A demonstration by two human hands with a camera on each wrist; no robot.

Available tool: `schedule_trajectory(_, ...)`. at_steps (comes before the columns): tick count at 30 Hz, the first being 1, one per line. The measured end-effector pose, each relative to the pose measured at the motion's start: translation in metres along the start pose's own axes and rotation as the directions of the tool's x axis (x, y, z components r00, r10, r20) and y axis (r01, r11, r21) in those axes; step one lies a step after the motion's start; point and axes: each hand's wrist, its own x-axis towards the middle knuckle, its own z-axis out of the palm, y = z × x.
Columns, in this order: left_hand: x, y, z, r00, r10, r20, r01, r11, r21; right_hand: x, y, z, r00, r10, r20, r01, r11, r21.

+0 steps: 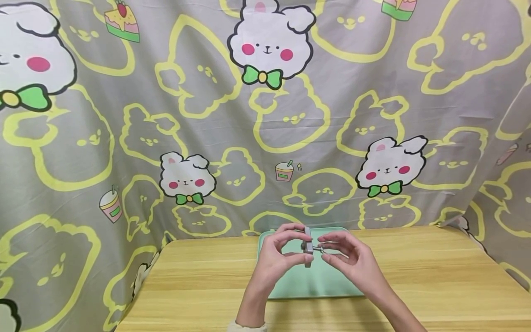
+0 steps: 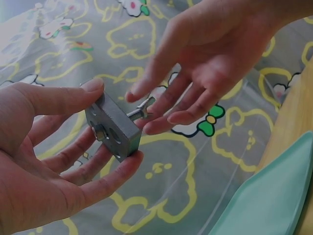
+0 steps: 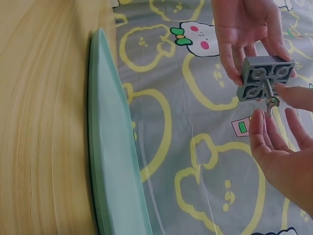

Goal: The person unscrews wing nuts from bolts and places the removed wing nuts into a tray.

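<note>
My left hand (image 1: 274, 256) grips a small grey rectangular block (image 2: 110, 115) by its edges, thumb on one side and fingertips on the other, above the tray. The block has several round holes and a recessed back. A metal bolt runs through one hole; its head (image 2: 100, 133) sits on the face toward my left palm. On the bolt's far end is a metal wing nut (image 3: 272, 102), standing off from the block. My right hand (image 1: 352, 256) hovers around the wing nut, thumb and fingers spread with gaps to it in the left wrist view.
Below the hands a mint-green tray (image 1: 290, 283) lies on the wooden table (image 1: 199, 276). A grey curtain (image 1: 232, 124) printed with rabbit faces hangs behind the table and along its sides.
</note>
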Motion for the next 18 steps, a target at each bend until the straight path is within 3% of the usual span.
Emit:
schedule_trajectory(5,0.0003,0.0003,0.0000,1.000,-0.003,-0.005,0.003,1.000,0.004,0.0011,-0.0039,0.0001,0.986,0.160,-0.045,-0.158,0.986,0.046)
schedule_trajectory(11,0.0001,0.0005,0.0009,1.000,-0.005,-0.006,0.005,1.000,0.012,0.0034,-0.0075,0.0004,0.928,0.371,-0.031,-0.362,0.919,0.156)
schedule_trajectory(14,-0.0001,0.0008,0.0019,1.000,0.000,-0.001,0.000,1.000,0.013,0.0034,-0.0078,-0.0003,0.905,0.425,0.003,-0.418,0.889,0.185)
schedule_trajectory(18,-0.0001,0.0008,0.0027,1.000,0.004,0.006,-0.005,1.000,0.018,0.0031,-0.0066,-0.0019,0.897,0.440,0.031,-0.437,0.875,0.208)
